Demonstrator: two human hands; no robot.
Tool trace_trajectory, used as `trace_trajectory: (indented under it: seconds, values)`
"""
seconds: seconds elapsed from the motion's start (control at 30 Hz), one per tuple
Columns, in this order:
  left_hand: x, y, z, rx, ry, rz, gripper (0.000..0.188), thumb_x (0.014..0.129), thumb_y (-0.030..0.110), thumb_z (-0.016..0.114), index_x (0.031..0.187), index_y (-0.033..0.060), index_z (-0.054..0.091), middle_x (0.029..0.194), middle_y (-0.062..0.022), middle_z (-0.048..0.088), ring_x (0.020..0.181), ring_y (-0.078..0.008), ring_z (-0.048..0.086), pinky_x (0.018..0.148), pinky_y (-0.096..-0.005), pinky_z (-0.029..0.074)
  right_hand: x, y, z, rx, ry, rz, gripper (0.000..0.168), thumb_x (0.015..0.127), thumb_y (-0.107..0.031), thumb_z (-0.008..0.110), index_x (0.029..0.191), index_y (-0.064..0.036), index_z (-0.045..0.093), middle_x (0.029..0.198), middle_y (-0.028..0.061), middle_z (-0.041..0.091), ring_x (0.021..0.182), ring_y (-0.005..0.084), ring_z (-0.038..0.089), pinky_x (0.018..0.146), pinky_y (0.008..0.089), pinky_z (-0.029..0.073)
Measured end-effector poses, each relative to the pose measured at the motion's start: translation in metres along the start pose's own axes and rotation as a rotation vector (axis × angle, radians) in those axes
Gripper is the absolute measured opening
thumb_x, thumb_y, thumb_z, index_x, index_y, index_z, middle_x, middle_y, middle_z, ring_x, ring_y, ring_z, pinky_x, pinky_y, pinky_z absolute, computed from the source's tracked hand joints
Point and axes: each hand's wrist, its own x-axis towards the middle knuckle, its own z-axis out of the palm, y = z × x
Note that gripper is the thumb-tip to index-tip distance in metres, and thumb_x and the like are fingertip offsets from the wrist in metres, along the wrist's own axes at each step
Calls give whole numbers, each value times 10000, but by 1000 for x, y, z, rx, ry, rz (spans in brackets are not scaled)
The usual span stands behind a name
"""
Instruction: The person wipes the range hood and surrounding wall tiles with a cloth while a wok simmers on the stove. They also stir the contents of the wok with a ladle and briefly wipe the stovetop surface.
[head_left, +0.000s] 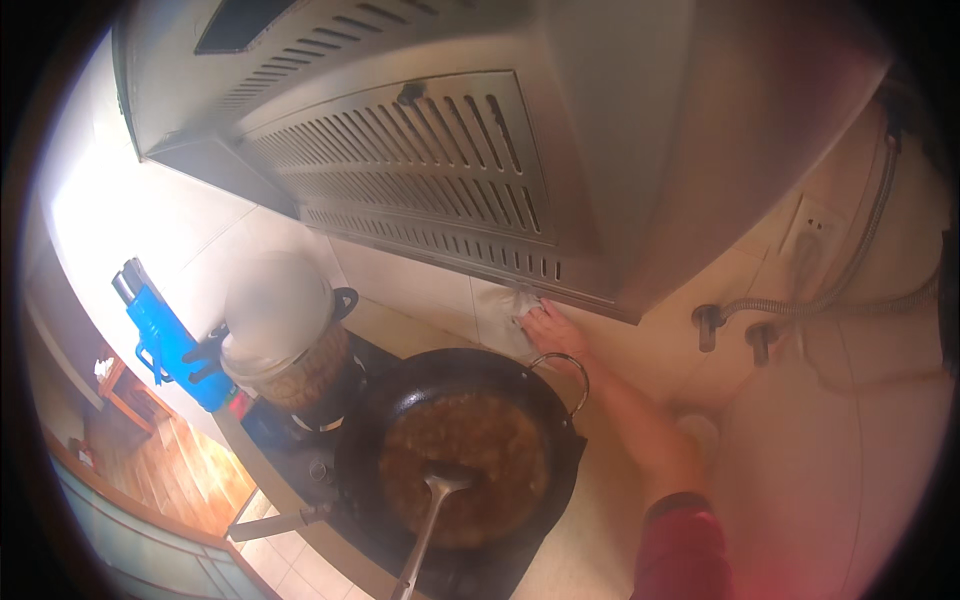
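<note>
My right hand (551, 330) reaches past the wok to the tiled wall below the range hood, its fingers closed on a crumpled white cloth or tissue (529, 303) pressed near the hood's lower edge. Beneath my forearm sits a black wok (367, 442) on the cooktop, holding a brown stew with liquid (480, 427). A metal spatula (429, 525) rests in the stew, its handle pointing towards me. My left hand is out of view.
Left of the wok stands a pot with a pale, blurred lid (277, 307), beside a blue thermos (176, 349). A stainless range hood (600, 150) hangs low overhead. Metal hoses and pipe fittings (705, 322) stick out from the wall at right. The wok's long handle (274, 525) extends left.
</note>
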Motion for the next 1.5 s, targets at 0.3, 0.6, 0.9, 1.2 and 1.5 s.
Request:
trace_trajectory:
  seconds: [0.3, 0.6, 0.9, 1.2, 1.5]
  values:
    - [-1, 8, 11, -268, -17, 141, 569, 896, 434, 416, 874, -92, 633, 886, -227, 621, 900, -321, 567, 811, -386, 419, -66, -9, -55, 159, -227, 571, 371, 822, -116, 457, 1183, -41, 489, 1072, 128, 539, 1071, 287, 467, 1056, 445, 240]
    - [15, -11, -8, -189, -117, 191, 524, 932, 415, 402, 954, -60, 623, 916, -178, 647, 919, -262, 608, 864, -377, 449, -127, -20, -105, 212, -253, 1191, 419, 791, -132, 528, 1155, 51, 433, 1202, 211, 400, 1144, 364, 376, 993, 444, 314]
    - [11, 1, -5, -195, -212, 140, 553, 932, 453, 366, 1061, -36, 590, 959, -159, 642, 920, -247, 605, 864, -367, 450, -116, -57, -165, 254, 139, 1294, 495, 737, 53, 568, 1188, 77, 365, 1285, 231, 332, 1180, 399, 344, 980, 423, 324]
    - [-6, 46, -10, 1, -207, -77, 538, 978, 357, 207, 1125, 2, 584, 1035, -114, 623, 1060, -225, 539, 992, -343, 328, -74, -113, -324, 384, 326, 1141, 421, 750, 55, 561, 1138, -13, 414, 1185, 220, 420, 1071, 380, 453, 931, 401, 371]
    - [16, 14, -25, -129, -263, 125, 494, 984, 348, 246, 1140, -11, 546, 1005, -117, 629, 977, -190, 580, 918, -309, 407, -40, -175, -419, 2220, 900, 1572, 352, 828, -170, 603, 1148, -47, 519, 1100, 120, 590, 951, 216, 594, 868, 368, 488]
